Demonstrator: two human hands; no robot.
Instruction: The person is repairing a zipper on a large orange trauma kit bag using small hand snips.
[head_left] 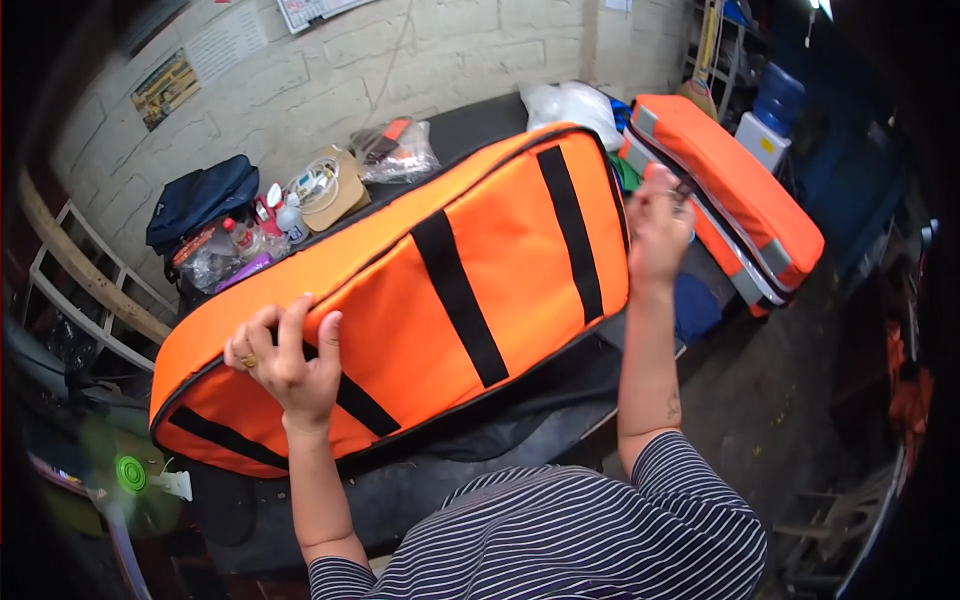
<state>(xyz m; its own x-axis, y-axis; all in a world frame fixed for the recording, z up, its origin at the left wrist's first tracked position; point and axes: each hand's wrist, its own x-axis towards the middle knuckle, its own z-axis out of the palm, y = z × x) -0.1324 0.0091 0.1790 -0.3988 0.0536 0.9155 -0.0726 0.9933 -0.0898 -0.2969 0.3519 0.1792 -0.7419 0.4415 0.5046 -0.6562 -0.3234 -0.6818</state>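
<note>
A long orange fabric bag [515, 270] with black straps and black-trimmed edges lies slanted across the dark table in front of me. My left hand [290, 370] rests on its near-left part, at the upper edge, fingers spread and thumb raised. Beyond the bag's right end is my right hand [660, 225], raised and slightly blurred. Its fingers are curled together, with a small dark thing by them that I cannot make out. A second orange bag [735, 190], with grey corner patches and an edge zipper, lies to the right of that hand.
Along the wall sit a dark blue bag [205, 200], small bottles [291, 220], a coil of white cable [315, 185] and plastic-wrapped items [393, 150]. White plastic bags [570, 108] lie at the back. A green fan [132, 474] stands at lower left, a water dispenser [763, 140] at far right.
</note>
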